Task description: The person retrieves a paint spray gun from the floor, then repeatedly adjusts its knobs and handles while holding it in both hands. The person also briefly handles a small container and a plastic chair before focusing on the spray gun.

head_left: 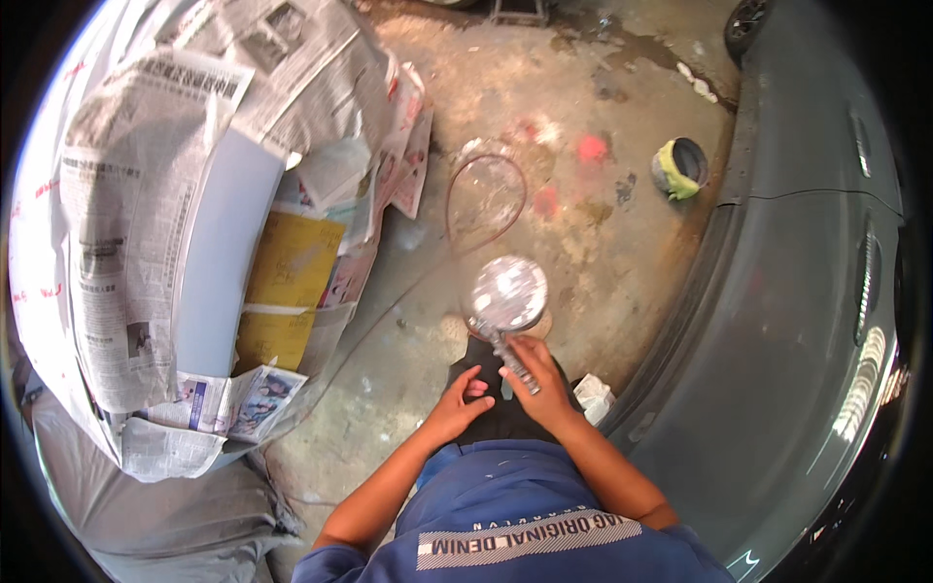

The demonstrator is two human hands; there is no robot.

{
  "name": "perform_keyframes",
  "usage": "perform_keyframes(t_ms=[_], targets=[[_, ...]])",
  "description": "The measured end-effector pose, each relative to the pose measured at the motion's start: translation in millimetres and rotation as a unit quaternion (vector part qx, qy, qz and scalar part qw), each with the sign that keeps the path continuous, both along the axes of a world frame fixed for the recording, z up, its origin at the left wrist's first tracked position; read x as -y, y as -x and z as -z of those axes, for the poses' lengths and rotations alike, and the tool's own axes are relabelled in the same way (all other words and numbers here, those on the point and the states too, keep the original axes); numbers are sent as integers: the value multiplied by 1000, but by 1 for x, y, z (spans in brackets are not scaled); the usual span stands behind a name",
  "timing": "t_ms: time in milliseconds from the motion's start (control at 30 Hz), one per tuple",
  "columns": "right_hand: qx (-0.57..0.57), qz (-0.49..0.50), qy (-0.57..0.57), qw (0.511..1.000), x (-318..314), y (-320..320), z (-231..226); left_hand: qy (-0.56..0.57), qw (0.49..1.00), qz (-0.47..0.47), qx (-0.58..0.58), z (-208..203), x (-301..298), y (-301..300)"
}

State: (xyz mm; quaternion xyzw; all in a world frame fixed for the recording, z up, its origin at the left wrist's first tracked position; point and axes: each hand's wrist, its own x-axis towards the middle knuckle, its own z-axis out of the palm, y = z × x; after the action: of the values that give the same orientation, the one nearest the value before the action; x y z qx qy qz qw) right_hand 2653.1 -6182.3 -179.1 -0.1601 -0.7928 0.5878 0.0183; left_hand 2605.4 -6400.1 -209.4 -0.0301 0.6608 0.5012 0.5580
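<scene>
In front of my body my right hand point(540, 385) is closed around the grip of a paint spray gun point(517, 363). A round, silvery, paint-spotted cup point(510, 291) shows at the gun's far end. The gun's nozzle and trigger cannot be made out clearly. Just left of the grip is my left hand point(461, 406), its fingers loosely bent and thumb apart, holding nothing. A thin reddish hose point(526, 190) loops on the floor beyond the cup.
To the left stands a car body masked with newspaper point(112, 262), leaving a pale blue-grey panel point(222, 243) bare beside yellow sheets point(292, 262). A dark grey car point(787, 321) lines the right. A paint-smeared bucket point(671, 173) and crumpled white paper point(594, 396) sit near it.
</scene>
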Motion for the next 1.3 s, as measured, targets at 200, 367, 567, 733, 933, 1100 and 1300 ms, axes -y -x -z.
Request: perform_keyframes(t_ms=[200,367,567,733,933,1100,1300], targets=[[15,-70,-4,997,-50,-17,-50,-68,995,-72,6,-110,-113,8],[-35,-135,-120,983,-91,-17,-96,-76,971,-226,1,-133,-164,8],[-61,-140,-141,978,-153,-14,-141,-157,958,-238,20,-176,-180,43],[55,-211,-36,975,-217,-5,-149,-175,939,-295,-5,-203,-188,103],[91,-214,-24,972,-276,71,-174,-224,938,-264,7,-200,-250,183],[120,-150,-101,976,-352,147,-149,-237,941,-235,60,-183,-341,277],[110,-73,1,991,-447,231,-157,-229,956,-174,60,-200,-467,389]])
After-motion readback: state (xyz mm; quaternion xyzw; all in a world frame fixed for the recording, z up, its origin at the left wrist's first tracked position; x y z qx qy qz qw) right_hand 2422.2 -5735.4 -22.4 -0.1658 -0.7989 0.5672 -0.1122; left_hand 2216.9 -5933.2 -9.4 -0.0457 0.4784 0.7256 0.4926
